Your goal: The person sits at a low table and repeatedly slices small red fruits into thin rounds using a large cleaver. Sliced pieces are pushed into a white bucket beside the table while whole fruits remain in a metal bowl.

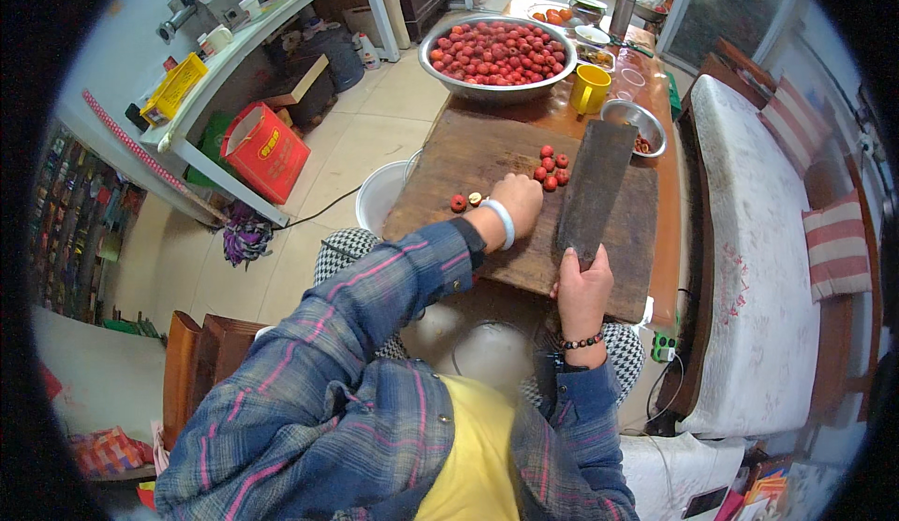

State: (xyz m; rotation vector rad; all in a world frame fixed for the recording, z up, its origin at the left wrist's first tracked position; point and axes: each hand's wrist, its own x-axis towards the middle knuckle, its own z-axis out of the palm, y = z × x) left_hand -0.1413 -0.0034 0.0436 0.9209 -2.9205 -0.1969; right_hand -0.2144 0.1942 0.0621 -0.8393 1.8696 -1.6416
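A wooden cutting board (456, 149) lies before me on the table. My right hand (585, 286) grips the handle end of a wide dark cleaver (599, 184), its blade reaching away from me above the board's right part. My left hand (518, 201) is over the middle of the board with its fingers curled under; whether they hold anything is hidden. Just beyond it sits a small cluster of red hawthorn fruits (551, 168), left of the blade. Left of my left hand are one whole hawthorn (458, 203) and a cut piece (475, 199) with its pale inside showing.
A large metal basin (456, 86) heaped with red fruit stands past the board. Near it are a yellow mug (590, 90) and a small metal bowl (657, 124) with cut pieces. A white bucket (376, 194) stands at the left, a covered bench (758, 275) at the right.
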